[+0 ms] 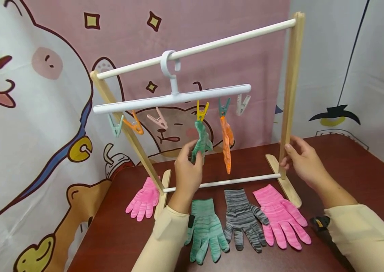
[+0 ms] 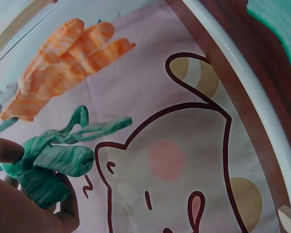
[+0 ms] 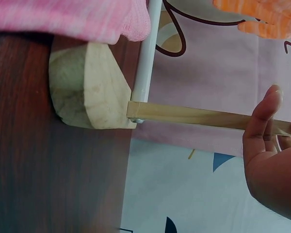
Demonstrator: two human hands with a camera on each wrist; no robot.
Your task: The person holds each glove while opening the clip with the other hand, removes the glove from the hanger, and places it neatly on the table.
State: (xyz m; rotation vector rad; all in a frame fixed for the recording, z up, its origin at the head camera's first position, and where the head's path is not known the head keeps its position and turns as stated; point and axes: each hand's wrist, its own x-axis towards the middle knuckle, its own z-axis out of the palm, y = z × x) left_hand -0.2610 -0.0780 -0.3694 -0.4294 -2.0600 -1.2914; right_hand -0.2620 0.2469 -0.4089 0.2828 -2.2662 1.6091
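A green glove [image 1: 201, 132] hangs from a yellow clip [image 1: 202, 112] under the white hanger [image 1: 212, 93]. My left hand [image 1: 187, 175] pinches this glove between thumb and fingers; in the left wrist view the green glove [image 2: 63, 160] is bunched, with some fingers sticking out. Beside it, an orange glove [image 1: 226, 145] dangles from a teal clip [image 1: 224, 107], untouched. My right hand [image 1: 305, 162] holds the right wooden post [image 1: 292, 83] of the drying rack low down, thumb on the near side. The right wrist view shows its fingers around the post [image 3: 189, 115].
On the dark red table [image 1: 358, 170] lie a green glove [image 1: 207, 223], a grey glove [image 1: 242, 207] and a pink glove [image 1: 280, 215]. Another pink glove [image 1: 144, 200] is near the rack's left foot [image 1: 163, 196]. Several unused clips hang from the hanger. A lower rod [image 1: 239, 182] joins the posts.
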